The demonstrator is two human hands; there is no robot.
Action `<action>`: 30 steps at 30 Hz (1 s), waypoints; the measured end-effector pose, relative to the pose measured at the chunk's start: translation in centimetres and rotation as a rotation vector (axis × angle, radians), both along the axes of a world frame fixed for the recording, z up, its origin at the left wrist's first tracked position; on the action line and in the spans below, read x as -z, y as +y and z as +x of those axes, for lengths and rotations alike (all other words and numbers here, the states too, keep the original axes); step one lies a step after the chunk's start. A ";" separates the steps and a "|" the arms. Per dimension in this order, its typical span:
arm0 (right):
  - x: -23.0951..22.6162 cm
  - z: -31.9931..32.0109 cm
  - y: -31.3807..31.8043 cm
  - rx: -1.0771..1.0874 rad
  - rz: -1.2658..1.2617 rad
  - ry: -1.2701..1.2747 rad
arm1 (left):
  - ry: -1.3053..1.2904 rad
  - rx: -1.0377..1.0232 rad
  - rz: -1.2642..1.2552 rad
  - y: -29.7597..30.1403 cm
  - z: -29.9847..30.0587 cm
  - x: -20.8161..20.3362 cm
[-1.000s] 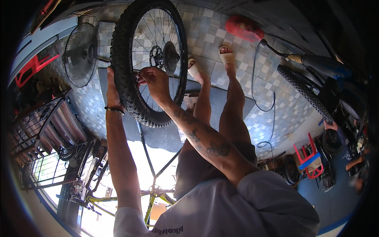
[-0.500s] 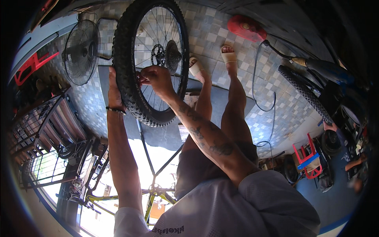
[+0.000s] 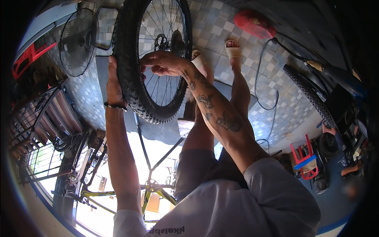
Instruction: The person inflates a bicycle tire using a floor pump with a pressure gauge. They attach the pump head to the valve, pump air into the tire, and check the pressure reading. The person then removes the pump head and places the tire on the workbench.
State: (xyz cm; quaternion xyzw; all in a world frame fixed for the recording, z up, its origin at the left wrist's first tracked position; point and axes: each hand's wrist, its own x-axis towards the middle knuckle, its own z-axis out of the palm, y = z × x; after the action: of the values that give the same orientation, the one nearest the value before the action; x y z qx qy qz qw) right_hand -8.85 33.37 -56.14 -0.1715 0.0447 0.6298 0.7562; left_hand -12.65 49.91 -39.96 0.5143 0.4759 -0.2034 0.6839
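A bicycle wheel with a knobby black tyre, thin spokes and a rear cassette stands upright before me, its top cut off by the frame. My left hand presses along the tyre's left outer side and steadies it; part of its grip is hidden behind the tread. My right hand reaches across the spokes to the inner edge of the rim. Its fingers are bent and drawn together at the rim, and whatever sits between them is too small to make out.
A black fan stands at far left. A grey mat lies below the wheel. At right are a red tank-like object, a dark cable, a loose tyre and a red stool. A yellow-black bicycle frame is near my left arm.
My right wrist has risen and turned, with its fingers still at the rim. The wheel appears slightly further right in view, and my left hand remains against the tyre.
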 end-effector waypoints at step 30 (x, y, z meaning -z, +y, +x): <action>-3.1 -2.4 0.8 0.098 -0.104 -0.053 | -0.172 0.541 1.372 -4.5 -3.2 -0.4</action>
State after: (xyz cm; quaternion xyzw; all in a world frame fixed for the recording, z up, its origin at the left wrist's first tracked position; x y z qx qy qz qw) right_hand -11.23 34.16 -53.05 -0.2246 0.0658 0.5840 0.7773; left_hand -15.83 45.41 -39.53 0.9392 0.2976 0.0192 0.1700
